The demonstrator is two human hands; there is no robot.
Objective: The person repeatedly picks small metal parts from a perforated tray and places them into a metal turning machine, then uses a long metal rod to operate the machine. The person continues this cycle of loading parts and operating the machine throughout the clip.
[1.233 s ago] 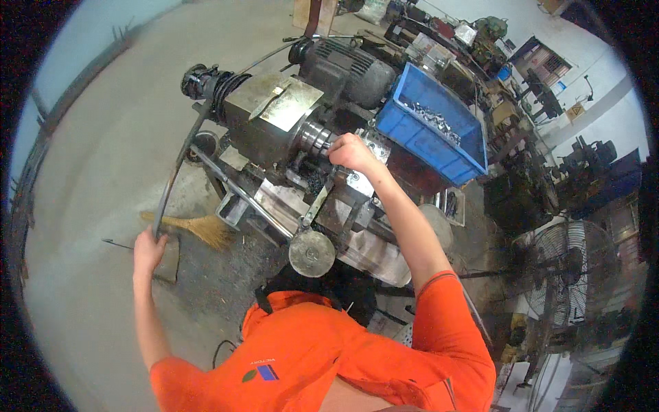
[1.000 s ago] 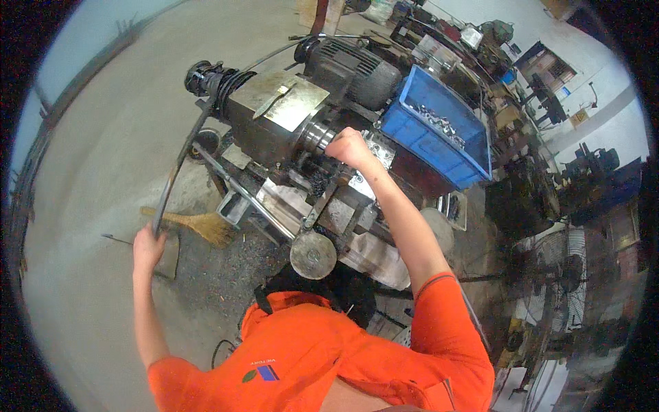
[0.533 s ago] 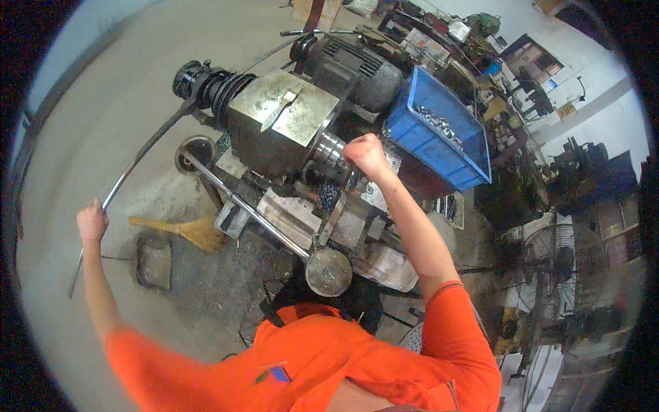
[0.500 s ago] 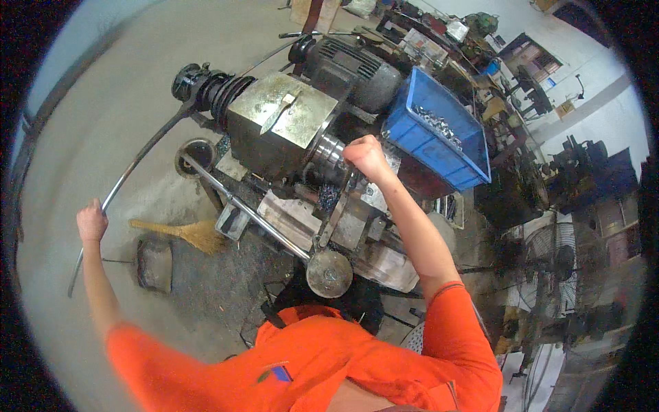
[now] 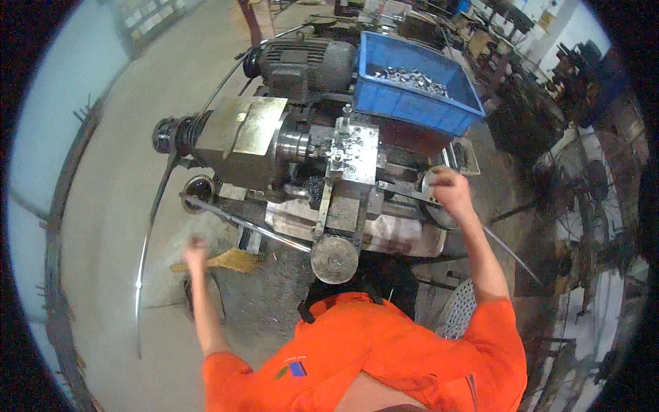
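A small lathe (image 5: pixel 240 147) stands before me, its shiny chuck (image 5: pixel 295 146) facing a tool block (image 5: pixel 353 154) sprinkled with bright chips. My left hand (image 5: pixel 195 253) hangs above the floor near a straw broom (image 5: pixel 237 260), apart from the long lever rod (image 5: pixel 149 240); motion smears its fingers. To the right of the tool block, my right hand (image 5: pixel 449 189) is in front of a round metal disc (image 5: pixel 431 184), fingers curled; anything inside them is hidden. A long bar (image 5: pixel 257 232) slants from a floor-side ring (image 5: pixel 198 193) toward a round handwheel (image 5: pixel 334 260) close to my body.
Behind the lathe sits a blue crate (image 5: pixel 419 110) of small metal parts, beside a finned motor (image 5: pixel 309 65). A perforated stool seat (image 5: pixel 456 312) is near my right side. A dark dustpan (image 5: pixel 206 299) lies on the floor by the broom. Cluttered machinery fills the right.
My left hand has let go of the lever rod and moved right. My right hand has left the chuck area and swung right to the round disc. The view has shifted.
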